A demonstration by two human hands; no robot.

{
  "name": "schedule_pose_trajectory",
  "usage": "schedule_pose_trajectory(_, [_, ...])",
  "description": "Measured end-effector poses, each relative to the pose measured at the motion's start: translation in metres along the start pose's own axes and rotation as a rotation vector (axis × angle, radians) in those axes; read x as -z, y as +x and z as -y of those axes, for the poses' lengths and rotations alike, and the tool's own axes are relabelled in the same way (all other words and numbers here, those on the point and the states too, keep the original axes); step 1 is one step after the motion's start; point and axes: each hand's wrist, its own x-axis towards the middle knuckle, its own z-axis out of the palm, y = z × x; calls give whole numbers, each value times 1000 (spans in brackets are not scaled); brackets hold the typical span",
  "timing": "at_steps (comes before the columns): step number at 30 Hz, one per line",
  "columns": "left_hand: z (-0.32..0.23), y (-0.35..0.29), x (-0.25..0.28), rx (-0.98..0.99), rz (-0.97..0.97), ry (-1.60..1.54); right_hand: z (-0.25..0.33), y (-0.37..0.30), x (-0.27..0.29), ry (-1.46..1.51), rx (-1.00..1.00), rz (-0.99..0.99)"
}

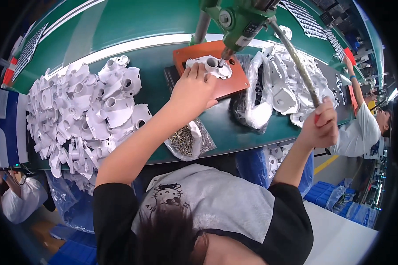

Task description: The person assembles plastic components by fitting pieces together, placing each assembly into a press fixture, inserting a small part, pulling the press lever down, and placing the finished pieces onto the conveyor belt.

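Observation:
Under the green hand press, a white plastic housing with a round tube lies on an orange fixture plate. My left hand grips the housing from its near side, fingers bent over its edge and close to the tube. The tip of the press stands right at the housing; whether it touches cannot be told. My right hand is wrapped around the lower end of the long metal press lever, off to the right. A bit of red shows at that grip.
A large heap of white housings covers the left of the green table; another pile lies right, behind the lever. Nearer sit an open bag of small metal pins and a clear bag with dark contents. A co-worker works at right.

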Motion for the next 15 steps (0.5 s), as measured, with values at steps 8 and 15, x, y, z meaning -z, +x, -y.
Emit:
schedule_pose_trajectory(8, [-4, 1, 0, 15, -7, 17, 1, -33, -11, -112, 3, -155])
schedule_pose_trajectory(15, [1, 28, 38, 418, 331, -433, -7, 74, 13, 595, -88, -57])
